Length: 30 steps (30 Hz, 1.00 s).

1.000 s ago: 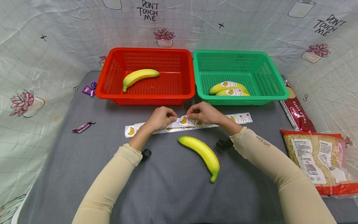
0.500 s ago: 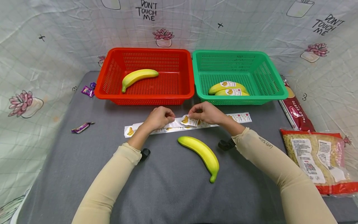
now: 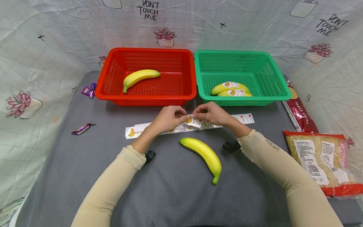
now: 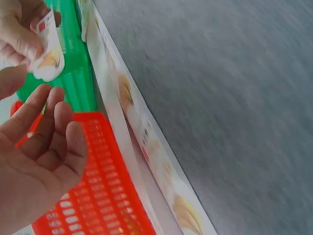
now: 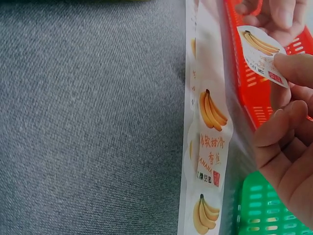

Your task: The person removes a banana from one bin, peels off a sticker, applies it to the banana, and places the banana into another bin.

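My right hand (image 3: pixel 196 114) pinches a peeled banana sticker (image 3: pixel 189 119) by its top edge, just above the long sticker strip (image 3: pixel 158 130) lying on the grey cloth. The right wrist view shows the sticker (image 5: pixel 259 46) under my fingertips (image 5: pixel 288 63), with the strip (image 5: pixel 210 147) below. My left hand (image 3: pixel 181 114) hovers beside it, and in the left wrist view its fingers (image 4: pixel 49 122) are loosely spread and hold nothing, the thumb close to the sticker (image 4: pixel 46 54). A plain banana (image 3: pixel 204 154) lies in front of both hands.
Behind the strip stand a red basket (image 3: pixel 113 75) with one banana (image 3: pixel 140 77) and a green basket (image 3: pixel 272 75) with two labelled bananas (image 3: pixel 231 89). Two food packets (image 3: pixel 320 160) lie at the right. Purple sweets (image 3: pixel 82 128) lie at the left.
My right hand has peeled the sticker free and lifted it slightly. My left hand has left the strip and moved right, up to the sticker.
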Motion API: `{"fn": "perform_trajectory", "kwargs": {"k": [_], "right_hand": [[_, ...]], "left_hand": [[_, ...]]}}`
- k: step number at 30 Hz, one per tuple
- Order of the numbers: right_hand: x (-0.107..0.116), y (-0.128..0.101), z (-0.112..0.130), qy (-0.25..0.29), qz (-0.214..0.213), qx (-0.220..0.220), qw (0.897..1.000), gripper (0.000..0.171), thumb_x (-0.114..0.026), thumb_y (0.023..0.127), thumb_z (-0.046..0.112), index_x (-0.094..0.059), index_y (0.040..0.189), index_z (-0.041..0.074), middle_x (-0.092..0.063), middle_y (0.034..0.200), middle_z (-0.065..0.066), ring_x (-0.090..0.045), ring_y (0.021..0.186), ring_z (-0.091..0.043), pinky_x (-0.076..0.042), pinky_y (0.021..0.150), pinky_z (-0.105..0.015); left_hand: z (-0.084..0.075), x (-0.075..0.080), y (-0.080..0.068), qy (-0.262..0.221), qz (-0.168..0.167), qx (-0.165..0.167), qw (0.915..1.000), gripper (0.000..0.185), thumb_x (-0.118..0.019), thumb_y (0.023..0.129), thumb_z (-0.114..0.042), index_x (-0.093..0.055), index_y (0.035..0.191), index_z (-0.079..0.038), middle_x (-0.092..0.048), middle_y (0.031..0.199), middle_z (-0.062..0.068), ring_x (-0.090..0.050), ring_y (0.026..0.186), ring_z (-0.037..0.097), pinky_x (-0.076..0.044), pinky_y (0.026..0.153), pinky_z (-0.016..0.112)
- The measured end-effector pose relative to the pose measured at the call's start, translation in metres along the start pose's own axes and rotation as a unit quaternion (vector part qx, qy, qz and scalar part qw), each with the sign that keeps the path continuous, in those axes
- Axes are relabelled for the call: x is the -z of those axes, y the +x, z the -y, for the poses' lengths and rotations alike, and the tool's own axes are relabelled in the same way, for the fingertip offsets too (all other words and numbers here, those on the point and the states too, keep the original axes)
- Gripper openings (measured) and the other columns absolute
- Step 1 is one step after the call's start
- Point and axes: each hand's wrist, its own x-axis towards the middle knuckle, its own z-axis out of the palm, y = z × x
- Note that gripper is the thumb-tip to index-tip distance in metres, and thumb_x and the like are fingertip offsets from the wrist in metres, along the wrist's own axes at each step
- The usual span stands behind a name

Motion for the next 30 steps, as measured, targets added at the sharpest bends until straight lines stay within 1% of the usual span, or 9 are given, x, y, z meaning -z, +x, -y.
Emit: {"fn": "perform_trajectory", "kwargs": {"k": [4,8,10,13,16,18,22,26,30], "right_hand": [[-0.002,-0.001,0.002,0.01,0.002,0.005,1.0,0.016,-0.069,0.098,0.022,-0.076,0.105,0.009,-0.071,0.087,-0.007,-0.061,0.081,-0.032,-0.043,0.063,-0.026],[-0.002,-0.002,0.004,0.011,0.001,0.005,1.0,0.015,-0.069,0.098,0.021,-0.076,0.104,0.008,-0.07,0.085,-0.007,-0.057,0.075,-0.024,-0.041,0.061,-0.026],[-0.002,-0.003,0.005,0.01,0.001,0.01,1.0,0.016,-0.069,0.098,0.02,-0.076,0.104,0.008,-0.069,0.085,-0.007,-0.055,0.074,-0.02,-0.042,0.063,-0.026],[-0.001,-0.006,0.004,0.005,0.002,0.016,1.0,0.019,-0.07,0.097,0.02,-0.075,0.109,0.006,-0.072,0.092,-0.008,-0.056,0.077,-0.016,-0.045,0.067,-0.025],[0.004,-0.012,0.001,-0.005,0.01,0.011,1.0,0.025,-0.073,0.095,0.02,-0.074,0.115,0.005,-0.073,0.099,-0.009,-0.057,0.081,-0.016,-0.046,0.07,-0.023],[0.007,-0.018,-0.002,-0.012,0.021,0.003,1.0,0.028,-0.075,0.093,0.021,-0.073,0.116,0.006,-0.073,0.098,-0.007,-0.057,0.082,-0.017,-0.047,0.07,-0.024],[0.009,-0.027,-0.007,-0.031,0.034,0.003,0.999,0.019,-0.077,0.091,0.024,-0.075,0.105,0.01,-0.067,0.083,0.001,-0.054,0.076,-0.015,-0.044,0.066,-0.025],[0.005,-0.032,-0.004,-0.043,0.024,0.009,0.999,0.014,-0.077,0.092,0.026,-0.074,0.089,0.013,-0.058,0.07,0.005,-0.048,0.066,-0.013,-0.038,0.06,-0.025],[0.003,-0.036,-0.002,-0.048,0.017,0.004,0.999,0.016,-0.076,0.092,0.026,-0.071,0.084,0.013,-0.052,0.066,0.006,-0.045,0.062,-0.013,-0.035,0.057,-0.025]], "left_hand": [[-0.004,-0.004,0.003,0.009,0.009,0.005,0.9999,0.02,-0.068,0.098,-0.026,-0.074,0.104,-0.009,-0.073,0.093,0.004,-0.065,0.084,0.017,-0.051,0.077,0.031],[-0.005,-0.004,0.004,0.018,0.01,0.002,0.9998,0.014,-0.068,0.098,-0.023,-0.074,0.098,-0.01,-0.072,0.089,0.003,-0.062,0.08,0.016,-0.049,0.075,0.03],[-0.006,-0.004,0.003,0.023,0.011,-0.001,0.9997,0.013,-0.068,0.098,-0.022,-0.074,0.097,-0.011,-0.071,0.088,0.003,-0.06,0.079,0.016,-0.048,0.074,0.03],[-0.007,-0.003,0.003,0.032,0.014,-0.001,0.9994,0.012,-0.066,0.099,-0.02,-0.072,0.095,-0.01,-0.069,0.086,0.003,-0.058,0.077,0.016,-0.046,0.072,0.029],[-0.009,-0.002,0.002,0.04,0.017,0.002,0.9991,0.013,-0.065,0.099,-0.019,-0.07,0.096,-0.008,-0.066,0.085,0.004,-0.057,0.077,0.017,-0.045,0.072,0.028],[-0.01,-0.001,0.001,0.042,0.02,0.003,0.9989,0.013,-0.064,0.099,-0.019,-0.069,0.096,-0.008,-0.065,0.084,0.004,-0.056,0.077,0.017,-0.044,0.072,0.028],[-0.013,-0.001,-0.001,0.037,0.029,0.002,0.9989,0.014,-0.062,0.1,-0.019,-0.068,0.098,-0.007,-0.063,0.084,0.004,-0.055,0.078,0.017,-0.043,0.072,0.028],[-0.015,-0.003,-0.001,0.034,0.032,-0.005,0.9989,0.014,-0.062,0.101,-0.02,-0.068,0.098,-0.008,-0.063,0.085,0.003,-0.055,0.078,0.016,-0.043,0.072,0.028],[-0.016,-0.005,-0.001,0.035,0.032,-0.015,0.9987,0.013,-0.063,0.1,-0.019,-0.068,0.098,-0.007,-0.062,0.085,0.004,-0.055,0.079,0.016,-0.042,0.073,0.027]]}}
